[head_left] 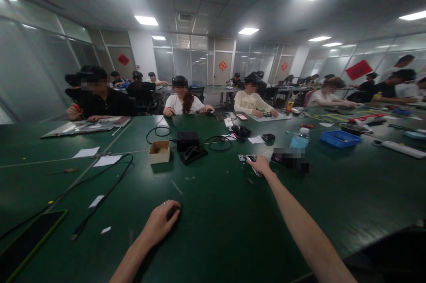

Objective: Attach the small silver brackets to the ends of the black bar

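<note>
My left hand (161, 223) rests low on the green table (213, 238) with its fingers curled inward. Something dark shows between thumb and fingers, too unclear to name. Further out, my right hand (262, 165) reaches forward with its fingers closed over a small flat white-and-grey item (250, 157), whose kind I cannot make out. Just right of that hand lies a dark box (281, 157), partly blurred out. Behind the box stands a clear bottle (300, 139) with blue liquid.
A small cardboard box (159, 152) and a black device (187, 141) with cables stand ahead. To the right is a blue tray (341, 138); at lower left, a green-edged dark tablet-like thing (31, 241) and a black cable (109, 190). Several people sit across the table.
</note>
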{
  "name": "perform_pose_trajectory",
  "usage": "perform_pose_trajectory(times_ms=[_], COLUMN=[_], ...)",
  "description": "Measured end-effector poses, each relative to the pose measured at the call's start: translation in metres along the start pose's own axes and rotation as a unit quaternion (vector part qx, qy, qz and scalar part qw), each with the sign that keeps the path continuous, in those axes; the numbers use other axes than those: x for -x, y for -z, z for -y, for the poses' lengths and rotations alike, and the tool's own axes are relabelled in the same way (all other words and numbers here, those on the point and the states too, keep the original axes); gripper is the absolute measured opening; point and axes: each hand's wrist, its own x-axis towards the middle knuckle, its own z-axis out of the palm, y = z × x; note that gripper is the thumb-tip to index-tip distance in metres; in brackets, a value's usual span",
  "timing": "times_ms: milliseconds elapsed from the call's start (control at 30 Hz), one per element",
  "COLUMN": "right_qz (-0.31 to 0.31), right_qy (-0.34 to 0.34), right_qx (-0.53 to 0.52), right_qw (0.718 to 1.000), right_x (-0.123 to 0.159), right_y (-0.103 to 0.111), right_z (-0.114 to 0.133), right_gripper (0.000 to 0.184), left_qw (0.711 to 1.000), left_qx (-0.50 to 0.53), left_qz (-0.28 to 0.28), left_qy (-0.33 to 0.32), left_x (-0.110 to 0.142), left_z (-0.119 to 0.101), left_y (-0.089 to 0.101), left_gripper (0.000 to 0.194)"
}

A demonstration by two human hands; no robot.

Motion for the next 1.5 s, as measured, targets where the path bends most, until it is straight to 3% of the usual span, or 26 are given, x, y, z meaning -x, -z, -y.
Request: perform_pose_trajectory(times_ms=[233,433,700,833,967,1133,1233,1500], right_qz=[-0.011,-0.043,-0.071,-0.056,-0.003,0.003,-0.011,0.031], right_qy=[-0.007,-0.023,-0.023,0.031,-0.041,-0.041,-0.042,0.068], right_qx=[0.027,0.038,0.06,0.064,0.059,0.032,0.043,0.107], right_qw=[1.0,0.998,0.995,0.996,0.997,0.999,0.998,0.991], right_x=[0.021,0.036,0.051,0.044,0.02,0.009,0.012,0.004], right_y=[0.012,0.011,0.013,0.019,0.009,-0.009,-0.007,0.016], right_z=[0.005,0.025,0.037,0.039,0.036,0.032,0.036,0.047], right_gripper=[0.062,0.05,0.048,0.041,0.05,0.049,0.049,0.035], left_qw=[1.0,1.0,1.0,0.999,0.998,0.997,0.998,0.999], left_qx=[0.003,-0.001,-0.006,-0.002,-0.014,-0.021,-0.014,0.026], left_qz=[0.016,0.012,0.007,0.011,0.006,-0.001,0.0,0.009], left_qy=[0.008,0.021,0.016,0.035,0.055,0.069,0.063,0.043], left_x=[0.001,0.001,0.0,0.005,0.008,0.009,0.008,0.003], left_z=[-0.003,-0.008,-0.009,-0.016,-0.019,-0.017,-0.017,-0.016], left_y=[0.001,0.003,0.004,0.005,0.004,0.002,0.001,0.005], left_gripper=[0.018,0.018,0.017,0.017,0.014,0.014,0.013,0.018])
